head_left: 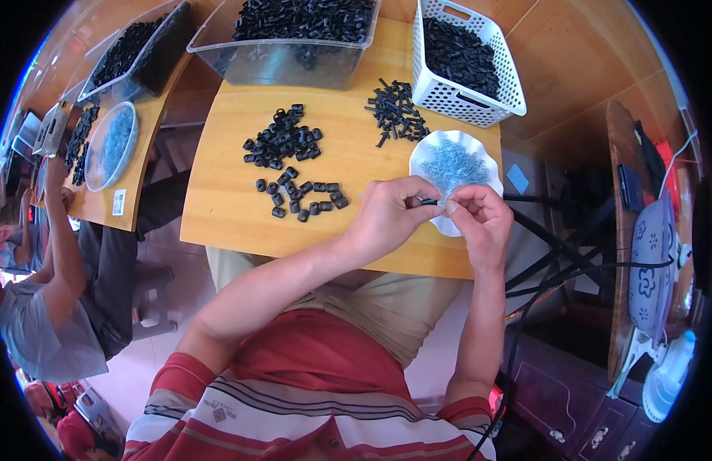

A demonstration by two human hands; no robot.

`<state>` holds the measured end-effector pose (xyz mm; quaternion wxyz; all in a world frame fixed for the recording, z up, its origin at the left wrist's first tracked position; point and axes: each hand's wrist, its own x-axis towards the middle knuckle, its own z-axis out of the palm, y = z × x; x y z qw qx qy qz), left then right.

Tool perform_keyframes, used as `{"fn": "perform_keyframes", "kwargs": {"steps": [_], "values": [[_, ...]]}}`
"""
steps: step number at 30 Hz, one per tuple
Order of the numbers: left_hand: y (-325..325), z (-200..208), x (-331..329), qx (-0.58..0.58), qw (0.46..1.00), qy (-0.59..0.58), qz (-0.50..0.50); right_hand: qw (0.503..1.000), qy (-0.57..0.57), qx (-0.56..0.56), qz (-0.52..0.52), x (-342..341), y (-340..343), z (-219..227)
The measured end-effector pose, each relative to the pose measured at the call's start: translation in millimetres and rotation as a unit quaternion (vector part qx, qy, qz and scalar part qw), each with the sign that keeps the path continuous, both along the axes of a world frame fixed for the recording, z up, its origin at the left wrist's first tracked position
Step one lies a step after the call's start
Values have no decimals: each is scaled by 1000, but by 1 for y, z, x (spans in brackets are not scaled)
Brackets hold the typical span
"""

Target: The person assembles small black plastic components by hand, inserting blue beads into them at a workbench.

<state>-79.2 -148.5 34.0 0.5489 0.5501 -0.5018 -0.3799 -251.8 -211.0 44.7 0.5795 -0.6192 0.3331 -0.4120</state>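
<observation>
Over the near edge of a white scalloped dish (490, 165), my two hands meet fingertip to fingertip. My left hand (390, 217) is closed in a pinch on a small black plastic piece (429, 202). Thumb and fingers of my right hand (483, 221) are pressed together right beside it; whatever they hold is too small to make out. Tiny bluish, shiny pieces (452, 163) heap up in the dish. Left of my hands lie short black barrel-shaped pieces (287, 144) in a pile, with several more (302, 194) spread nearer. Slim black pin-like parts (398, 111) lie behind the dish.
At the back of the wooden table (218, 177) stand a clear bin (294, 65) and a white perforated basket (467, 107), both full of black parts. On the left, another person (52, 307) sits at a second table (141, 188). A small fan (667, 376) and cables are at right.
</observation>
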Motion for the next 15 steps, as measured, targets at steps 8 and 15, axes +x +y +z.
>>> {"fn": "perform_keyframes", "kwargs": {"steps": [8,15], "values": [[23,4,10,-8,1000,-19,-19,999,25,8,30,8,10,4],[39,8,22,7,999,29,-16,995,71,-17,63,23,22,10]]}}
